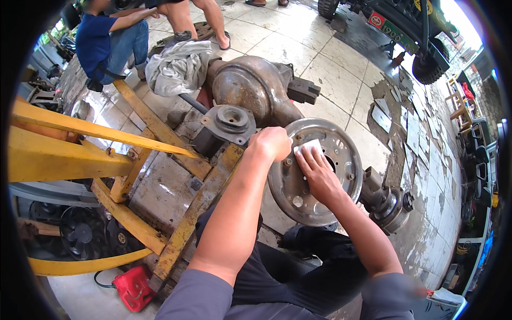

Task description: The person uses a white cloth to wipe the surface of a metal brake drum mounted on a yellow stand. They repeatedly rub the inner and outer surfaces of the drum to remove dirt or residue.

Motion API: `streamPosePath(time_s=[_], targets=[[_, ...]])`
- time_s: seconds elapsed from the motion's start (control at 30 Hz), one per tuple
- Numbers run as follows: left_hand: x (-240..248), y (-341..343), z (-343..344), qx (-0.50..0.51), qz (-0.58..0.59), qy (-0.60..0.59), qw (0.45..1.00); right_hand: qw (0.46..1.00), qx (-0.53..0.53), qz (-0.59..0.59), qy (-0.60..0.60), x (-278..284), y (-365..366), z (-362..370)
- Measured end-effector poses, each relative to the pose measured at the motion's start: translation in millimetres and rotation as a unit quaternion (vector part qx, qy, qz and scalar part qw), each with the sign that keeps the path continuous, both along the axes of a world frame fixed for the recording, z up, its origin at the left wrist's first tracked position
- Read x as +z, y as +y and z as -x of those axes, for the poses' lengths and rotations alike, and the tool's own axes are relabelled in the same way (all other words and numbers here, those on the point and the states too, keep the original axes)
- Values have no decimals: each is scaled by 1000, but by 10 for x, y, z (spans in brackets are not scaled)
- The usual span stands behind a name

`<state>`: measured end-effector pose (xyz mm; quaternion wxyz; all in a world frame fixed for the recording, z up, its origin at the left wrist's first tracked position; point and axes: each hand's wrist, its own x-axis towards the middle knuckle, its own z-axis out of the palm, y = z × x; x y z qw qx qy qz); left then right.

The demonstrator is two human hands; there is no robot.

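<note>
A round metal brake backing plate [298, 201], with a raised rim, several holes and bolts, stands in front of me at the end of a rusty axle housing [242, 82]. My left hand [269, 144] is closed at the plate's upper left rim and appears to grip it; its fingertips are mostly hidden. On the plate's face, my right hand [320, 173] presses a folded white sheet [308, 146] under its fingers, left of the central hole. Whether the sheet is cloth or paper, I cannot tell.
A yellow steel frame [133, 140] fills the left, with a red container [133, 289] below it. Right of the plate lies a hub-like metal part [388, 205]. Grey cloth [178, 66] drapes the axle's far end. A person [109, 40] sits at the far left; broken tiles [381, 114] lie right.
</note>
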<state>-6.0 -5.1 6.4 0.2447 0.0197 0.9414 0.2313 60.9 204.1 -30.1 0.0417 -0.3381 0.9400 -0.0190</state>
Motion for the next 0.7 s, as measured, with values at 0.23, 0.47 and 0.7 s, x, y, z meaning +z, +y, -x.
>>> streamPosePath(time_s=[0.23, 0.47, 0.7], targets=[[147, -8, -22, 6, -20, -36, 999, 1000, -26, 4, -2, -7, -48, -16], [302, -50, -85, 37, -16, -67, 997, 1000, -16, 19, -15, -11, 29, -193], [262, -72, -100, 29, -8, -64, 997, 1000, -25, 14, -5, 17, -26, -119]])
